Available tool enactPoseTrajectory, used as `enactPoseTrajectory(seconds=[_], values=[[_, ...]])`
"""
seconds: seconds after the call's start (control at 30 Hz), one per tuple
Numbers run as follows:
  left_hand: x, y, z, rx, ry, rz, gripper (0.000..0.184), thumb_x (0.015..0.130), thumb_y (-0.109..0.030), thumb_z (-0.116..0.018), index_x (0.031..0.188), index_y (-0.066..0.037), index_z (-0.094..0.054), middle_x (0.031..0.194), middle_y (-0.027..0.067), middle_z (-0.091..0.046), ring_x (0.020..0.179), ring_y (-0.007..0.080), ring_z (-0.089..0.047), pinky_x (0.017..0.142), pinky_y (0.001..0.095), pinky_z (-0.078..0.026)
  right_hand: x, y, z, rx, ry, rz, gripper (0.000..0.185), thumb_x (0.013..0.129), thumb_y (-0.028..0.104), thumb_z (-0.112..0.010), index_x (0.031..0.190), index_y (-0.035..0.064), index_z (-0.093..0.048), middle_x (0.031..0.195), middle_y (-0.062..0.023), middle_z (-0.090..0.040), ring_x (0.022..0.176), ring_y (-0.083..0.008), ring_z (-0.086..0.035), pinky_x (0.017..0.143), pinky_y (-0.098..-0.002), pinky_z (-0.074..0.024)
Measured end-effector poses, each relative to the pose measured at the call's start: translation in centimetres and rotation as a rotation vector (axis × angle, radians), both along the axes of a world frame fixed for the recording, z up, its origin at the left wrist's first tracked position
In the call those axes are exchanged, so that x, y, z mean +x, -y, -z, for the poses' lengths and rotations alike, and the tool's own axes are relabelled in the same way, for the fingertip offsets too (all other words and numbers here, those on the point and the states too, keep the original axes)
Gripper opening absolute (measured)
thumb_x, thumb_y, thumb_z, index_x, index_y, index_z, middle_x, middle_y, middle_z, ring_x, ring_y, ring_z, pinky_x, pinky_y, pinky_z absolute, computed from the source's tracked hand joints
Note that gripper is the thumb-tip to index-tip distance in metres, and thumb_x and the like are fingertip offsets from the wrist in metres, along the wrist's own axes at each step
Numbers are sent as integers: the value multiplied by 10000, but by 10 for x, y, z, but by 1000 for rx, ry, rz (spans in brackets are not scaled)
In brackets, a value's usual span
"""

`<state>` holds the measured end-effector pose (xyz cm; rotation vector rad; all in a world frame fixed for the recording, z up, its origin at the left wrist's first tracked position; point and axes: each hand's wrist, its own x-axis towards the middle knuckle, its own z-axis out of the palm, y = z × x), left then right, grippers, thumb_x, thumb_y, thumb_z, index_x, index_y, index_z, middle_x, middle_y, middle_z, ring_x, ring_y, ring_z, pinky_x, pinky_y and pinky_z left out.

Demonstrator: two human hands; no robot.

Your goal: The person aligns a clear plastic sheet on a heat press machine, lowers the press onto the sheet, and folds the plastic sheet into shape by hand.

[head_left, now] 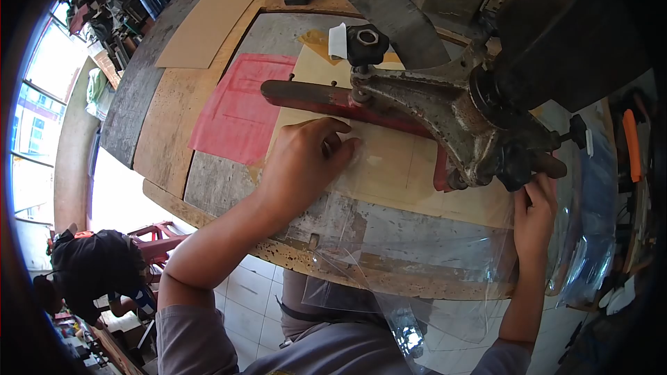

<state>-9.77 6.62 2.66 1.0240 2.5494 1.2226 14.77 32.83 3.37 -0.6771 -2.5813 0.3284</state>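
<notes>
Holds the left hand over a cream sheet on the bench, with fingers bent near clear plastic film draping past the near edge. Places the right hand just beside a black knob on the metal machine, with any grip there hard to tell. Has a red sheet lying flat farther left, near brown cardboard.

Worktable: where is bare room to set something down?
Bare wood lies left of the red sheet, below the cardboard; a grey patch sits between that sheet and the left forearm. Crowded: around the machine, with paper, clear plastic, left hand and right hand.
</notes>
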Motion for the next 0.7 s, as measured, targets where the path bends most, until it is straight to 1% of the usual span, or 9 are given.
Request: enactPoseTrajectory(seconds=[0.07, 0.17, 0.27, 0.37, 0.47, 0.57, 0.7], values=[[1, 0, -1, -7, 0, 5, 258, 872, -176, -768, 1055, 1, -731, 747, 109, -709, 606, 152, -666, 604, 306, -534, 1, -1, 0, -7, -11, -14, 219, 932, -15, -644, 1139, -13, -716, 1018, -145, -649, 918, -291, -664, 799, -355, -515], [1, 0, 2, 48, -25, 41, 272, 876, -165, -759, 1089, 1, -732, 797, 125, -712, 619, 171, -672, 614, 318, -540, 3, -1, 0, -24, 18, 9, 227, 930, -23, -638, 1144, -13, -714, 1022, -143, -649, 913, -290, -663, 795, -355, -515], [-1, 1, 4, 9, -91, 72, 283, 878, -152, -751, 1117, 0, -732, 838, 135, -706, 627, 182, -669, 624, 325, -541, 4, -2, 1, -67, 31, 20, 233, 930, -27, -634, 1149, -12, -711, 1045, -147, -652, 935, -293, -666, 806, -358, -517], [-1, 1, 5, 3, -84, 73, 281, 879, -144, -747, 1123, -5, -733, 836, 134, -695, 626, 191, -660, 628, 328, -540, 4, -1, -2, -103, 58, 43, 239, 930, -27, -633, 1156, -9, -710, 1069, -146, -659, 959, -300, -666, 823, -364, -514], [0, 1, 5, -18, -49, 74, 276, 883, -139, -742, 1124, -5, -732, 843, 133, -694, 624, 193, -655, 631, 329, -540, 4, -2, 1, -74, 19, -1, 232, 937, -16, -636, 1156, -5, -712, 1079, -144, -666, 970, -305, -665, 833, -366, -510], [-1, 1, 5, -10, -69, 85, 273, 885, -134, -738, 1127, -7, -731, 835, 127, -689, 622, 192, -654, 628, 329, -539, 0, 1, 1, -74, -44, -17, 224, 944, -6, -639, 1155, -3, -713, 1078, -141, -670, 977, -307, -666, 848, -367, -510], [-2, 1, 7, 0, -78, 93, 269, 886, -126, -735, 1127, -6, -731, 827, 122, -683, 624, 188, -655, 628, 328, -539, 0, 1, 1, -71, -33, 2, 214, 946, 0, -643, 1147, -4, -716, 1062, -137, -674, 975, -297, -674, 842, -357, -520]])
